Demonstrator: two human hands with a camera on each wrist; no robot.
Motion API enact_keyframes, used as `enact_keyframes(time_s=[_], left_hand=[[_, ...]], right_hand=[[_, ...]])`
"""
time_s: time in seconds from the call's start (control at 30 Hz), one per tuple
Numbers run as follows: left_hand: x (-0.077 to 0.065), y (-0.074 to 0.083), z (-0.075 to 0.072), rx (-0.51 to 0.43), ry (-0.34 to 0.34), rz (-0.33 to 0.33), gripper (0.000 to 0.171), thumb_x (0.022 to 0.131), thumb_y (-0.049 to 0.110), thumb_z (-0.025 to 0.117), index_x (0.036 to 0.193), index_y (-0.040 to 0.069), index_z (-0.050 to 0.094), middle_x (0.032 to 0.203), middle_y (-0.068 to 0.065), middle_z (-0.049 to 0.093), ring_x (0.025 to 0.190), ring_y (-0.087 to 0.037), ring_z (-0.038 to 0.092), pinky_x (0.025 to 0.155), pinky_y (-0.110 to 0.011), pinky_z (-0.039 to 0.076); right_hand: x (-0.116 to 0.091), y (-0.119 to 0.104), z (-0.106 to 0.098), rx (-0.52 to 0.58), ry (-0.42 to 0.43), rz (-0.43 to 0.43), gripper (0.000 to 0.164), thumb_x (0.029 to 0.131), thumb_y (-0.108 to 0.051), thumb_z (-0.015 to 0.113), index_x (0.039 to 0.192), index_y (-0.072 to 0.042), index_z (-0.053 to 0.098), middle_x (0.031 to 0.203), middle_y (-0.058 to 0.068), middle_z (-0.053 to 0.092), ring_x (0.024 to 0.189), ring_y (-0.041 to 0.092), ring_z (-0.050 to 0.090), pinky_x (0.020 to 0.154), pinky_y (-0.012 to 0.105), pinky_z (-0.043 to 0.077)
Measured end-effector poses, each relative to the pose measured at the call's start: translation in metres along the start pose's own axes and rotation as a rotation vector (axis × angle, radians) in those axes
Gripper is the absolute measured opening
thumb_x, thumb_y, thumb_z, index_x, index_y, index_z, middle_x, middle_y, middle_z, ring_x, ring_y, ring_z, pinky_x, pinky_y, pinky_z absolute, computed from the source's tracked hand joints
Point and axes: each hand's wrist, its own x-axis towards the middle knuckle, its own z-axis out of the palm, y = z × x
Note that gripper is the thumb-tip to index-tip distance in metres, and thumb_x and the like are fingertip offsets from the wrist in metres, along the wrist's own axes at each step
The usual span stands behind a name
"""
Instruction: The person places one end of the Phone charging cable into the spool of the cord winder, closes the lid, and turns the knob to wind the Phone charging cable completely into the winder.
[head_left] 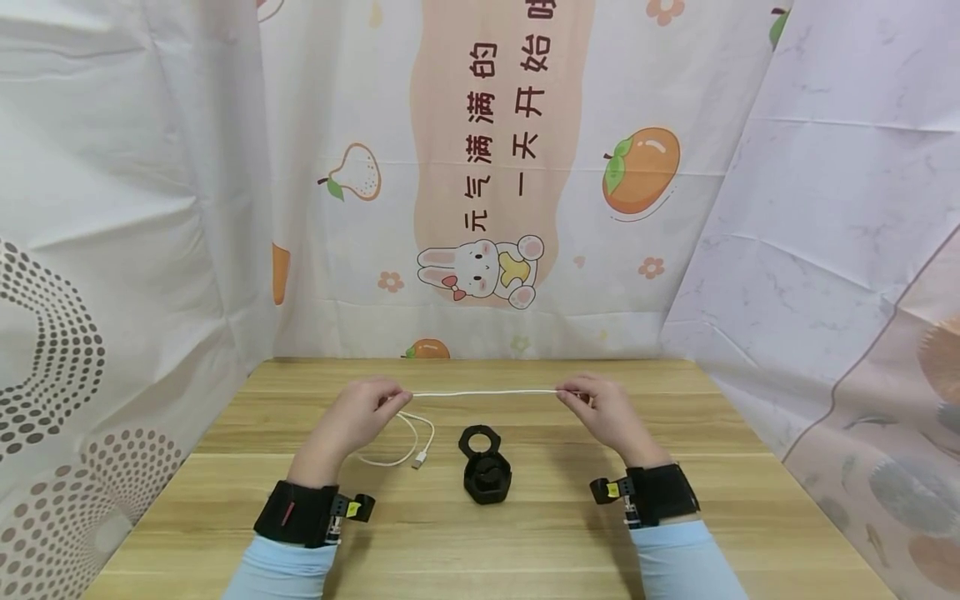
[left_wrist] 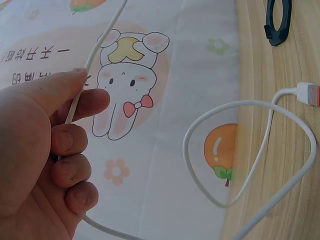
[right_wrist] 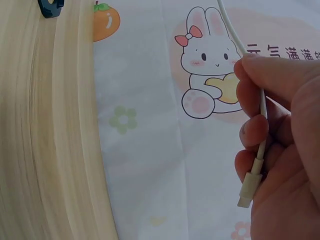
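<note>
A white USB cable (head_left: 483,392) is stretched nearly straight between both hands, above the far part of the table. My left hand (head_left: 367,412) pinches it between thumb and forefinger, other fingers curled around it. From there the rest of the cable (left_wrist: 250,105) hangs in a loose loop, its USB-A plug (head_left: 419,459) near the table. At the other end my right hand (head_left: 600,412) pinches the cable, and the small connector (right_wrist: 250,189) sticks out below its fingers. Between and nearer than the hands stands a black hexagonal case (head_left: 487,479), its ring-shaped lid (head_left: 491,433) open.
The wooden table (head_left: 420,550) is bounded at the back by a printed curtain (head_left: 337,275). More curtains hang on the left (head_left: 112,208) and right (head_left: 810,208). A black strap with a small camera (head_left: 363,507) sits on each wrist.
</note>
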Motion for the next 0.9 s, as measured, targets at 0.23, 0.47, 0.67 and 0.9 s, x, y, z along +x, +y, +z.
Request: enact_keyframes(time_s=[0.23, 0.47, 0.67, 0.9], left_hand=[[0.001, 0.008, 0.005, 0.003, 0.006, 0.024, 0.027, 0.103, 0.028, 0.063, 0.077, 0.023, 0.066, 0.070, 0.008, 0.050, 0.063, -0.011, 0.046, 0.057, -0.030, 0.043], [0.002, 0.025, 0.018, 0.029, 0.015, 0.060, 0.024, 0.104, 0.030, 0.062, 0.083, 0.023, 0.072, 0.073, 0.010, 0.054, 0.065, -0.008, 0.047, 0.057, -0.028, 0.043], [0.003, 0.040, 0.032, 0.048, 0.012, 0.123, 0.019, 0.103, 0.029, 0.063, 0.093, 0.020, 0.077, 0.084, 0.011, 0.065, 0.070, -0.006, 0.053, 0.061, -0.026, 0.047], [0.003, 0.058, 0.044, 0.085, 0.040, 0.219, 0.018, 0.102, 0.029, 0.064, 0.093, 0.021, 0.077, 0.083, 0.013, 0.064, 0.071, -0.004, 0.053, 0.062, -0.024, 0.047]], right_hand=[[0.000, -0.010, 0.000, 0.060, -0.044, 0.049, 0.014, 0.099, -0.022, 0.070, 0.108, -0.011, 0.074, 0.083, -0.008, 0.060, 0.066, 0.011, 0.050, 0.057, 0.027, 0.044], [0.004, -0.025, 0.007, 0.080, -0.086, 0.012, 0.014, 0.098, -0.025, 0.071, 0.107, -0.014, 0.074, 0.076, -0.011, 0.061, 0.059, 0.007, 0.050, 0.052, 0.026, 0.044], [0.008, -0.042, 0.020, 0.075, -0.130, -0.062, 0.009, 0.098, -0.026, 0.072, 0.103, -0.019, 0.075, 0.064, -0.014, 0.044, 0.054, 0.004, 0.039, 0.050, 0.024, 0.036], [0.009, -0.057, 0.034, 0.108, -0.141, -0.171, 0.006, 0.096, -0.023, 0.074, 0.098, -0.018, 0.076, 0.063, -0.015, 0.041, 0.053, 0.001, 0.036, 0.048, 0.021, 0.035]])
